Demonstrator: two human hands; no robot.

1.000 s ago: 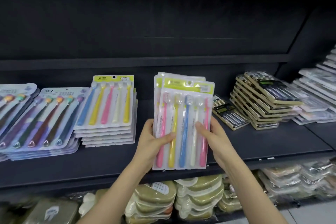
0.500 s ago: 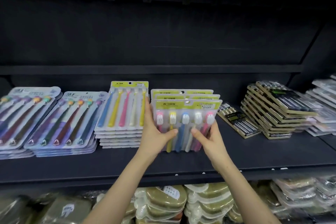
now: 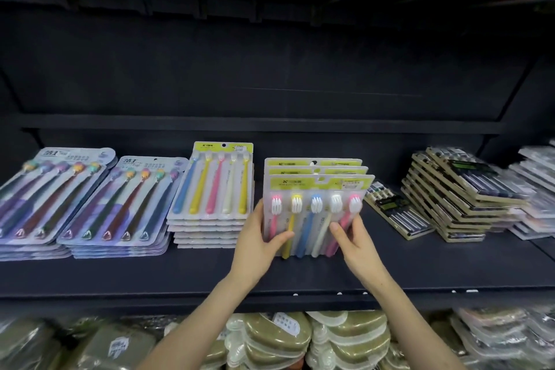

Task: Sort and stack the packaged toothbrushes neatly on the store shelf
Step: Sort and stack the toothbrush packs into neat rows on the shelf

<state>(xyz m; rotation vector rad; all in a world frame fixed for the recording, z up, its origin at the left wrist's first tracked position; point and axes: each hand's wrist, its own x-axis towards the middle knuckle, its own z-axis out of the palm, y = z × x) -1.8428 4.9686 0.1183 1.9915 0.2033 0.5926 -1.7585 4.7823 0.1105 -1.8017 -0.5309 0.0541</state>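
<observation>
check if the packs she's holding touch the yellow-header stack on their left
Apart. The head view shows a strip of dark shelf between the held packs and the yellow-header stack.

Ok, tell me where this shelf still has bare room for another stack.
Bare shelf lies along the front edge, widest before the tan-edged packs. A narrow strip separates the yellow-headed stack from the packs held by the left hand and right hand. The left end is crowded with purple packs.

Yellow-green header card (image 3: 318, 182) above pink, yellow, blue, cream, pink toothbrushes (image 3: 315, 204).
</observation>
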